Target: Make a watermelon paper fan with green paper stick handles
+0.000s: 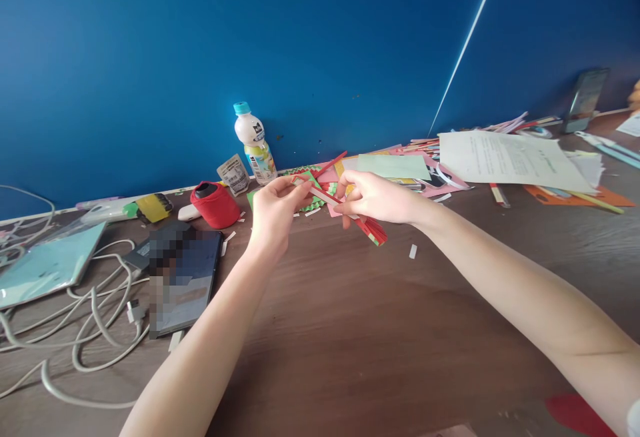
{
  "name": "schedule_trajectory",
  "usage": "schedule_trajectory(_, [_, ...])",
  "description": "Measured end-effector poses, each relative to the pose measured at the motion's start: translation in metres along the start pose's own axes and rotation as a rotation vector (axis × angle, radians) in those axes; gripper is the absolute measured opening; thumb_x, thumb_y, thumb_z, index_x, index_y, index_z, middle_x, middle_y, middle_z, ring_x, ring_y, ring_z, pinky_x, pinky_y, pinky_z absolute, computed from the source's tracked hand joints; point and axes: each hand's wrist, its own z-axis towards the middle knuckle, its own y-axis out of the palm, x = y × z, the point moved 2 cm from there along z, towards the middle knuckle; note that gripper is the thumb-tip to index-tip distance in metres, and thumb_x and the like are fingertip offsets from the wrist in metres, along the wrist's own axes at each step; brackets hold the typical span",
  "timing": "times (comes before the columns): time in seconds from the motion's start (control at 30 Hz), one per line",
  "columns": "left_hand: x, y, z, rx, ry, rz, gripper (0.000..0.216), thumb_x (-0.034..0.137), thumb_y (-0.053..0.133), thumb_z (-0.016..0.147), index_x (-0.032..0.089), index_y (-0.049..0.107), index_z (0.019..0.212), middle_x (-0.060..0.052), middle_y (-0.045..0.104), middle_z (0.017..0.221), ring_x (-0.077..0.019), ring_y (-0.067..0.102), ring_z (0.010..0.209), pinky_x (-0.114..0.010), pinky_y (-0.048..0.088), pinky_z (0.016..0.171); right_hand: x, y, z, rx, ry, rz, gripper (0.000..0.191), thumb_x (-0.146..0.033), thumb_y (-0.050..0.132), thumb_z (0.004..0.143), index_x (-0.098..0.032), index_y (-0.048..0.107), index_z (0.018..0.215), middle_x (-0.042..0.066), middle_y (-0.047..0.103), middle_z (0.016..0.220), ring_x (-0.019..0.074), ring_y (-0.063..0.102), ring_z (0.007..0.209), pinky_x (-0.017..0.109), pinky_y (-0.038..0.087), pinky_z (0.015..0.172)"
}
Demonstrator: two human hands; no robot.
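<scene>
Both hands are raised slightly over the far side of the dark tabletop [340, 330], near the foot of the blue wall [165, 63]. The left hand [277, 203] has the upper end of a pale strip [325, 194] pinched between thumb and fingertips. The right hand [367, 198] is closed in a similar pinch at the strip's lower end. Gripped from both ends, the strip lies straight and slanted between the hands; such a hold would seem to give control over its line and prevent curling.

A red-and-green folded piece [371, 229] projects below the right hand. Whether it is clasped by the same fingers or merely tucked behind them cannot be settled, as the fingers cover the join. A narrow red strip [333, 165] slants up behind the hands.

Paper stock is grouped against the wall, apparently for easy reach: a pale green sheet [393, 166] lies just beyond the right hand, and a printed sheet [515, 160] rests over other papers further right. A small white scrap [413, 251] lies loose nearer the wearer.

To the left, a bottle [255, 147] stands upright close to the wall, beside a red-wrapped item [215, 205]. A tablet [203, 283] and tangled white cables [95, 310] occupy the left side, set apart from the paper. At far right, a phone [586, 100] leans against the wall, presumably for support.
</scene>
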Motion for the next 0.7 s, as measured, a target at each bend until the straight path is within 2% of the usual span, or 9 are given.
schedule_trajectory(0.2, [0.0051, -0.0046, 0.003, 0.016, 0.006, -0.015, 0.018, 0.023, 0.073, 0.06, 0.012, 0.067, 0.073, -0.003, 0.069, 0.073, -0.0127, 0.065, 0.069, -0.026, 0.054, 0.074, -0.0013, -0.0006, 0.0019, 0.005, 0.059, -0.087, 0.025, -0.04, 0.057, 0.078, -0.017, 0.05, 0.072, 0.004, 0.067, 0.063, 0.0097, 0.052, 0.047, 0.024, 0.035, 0.048])
schedule_trajectory(0.43, [0.0079, -0.0053, 0.0022, 0.034, 0.005, -0.03, 0.016, 0.021, 0.072, 0.061, 0.012, 0.067, 0.073, -0.003, 0.068, 0.072, -0.0122, 0.065, 0.069, -0.026, 0.054, 0.074, 0.0058, -0.0051, 0.0039, -0.003, 0.035, -0.092, 0.021, -0.035, 0.054, 0.079, -0.016, 0.059, 0.073, 0.006, 0.07, 0.072, 0.0096, 0.051, 0.05, 0.025, 0.039, 0.049])
schedule_trajectory(0.7, [0.0054, -0.0059, 0.0045, 0.012, -0.019, -0.067, 0.014, 0.02, 0.071, 0.062, 0.012, 0.067, 0.073, -0.002, 0.067, 0.07, -0.0111, 0.065, 0.066, -0.026, 0.054, 0.074, 0.0049, -0.0067, 0.0037, 0.061, 0.065, -0.166, 0.019, -0.033, 0.054, 0.078, -0.016, 0.062, 0.075, 0.004, 0.068, 0.066, 0.0105, 0.051, 0.05, 0.024, 0.038, 0.046])
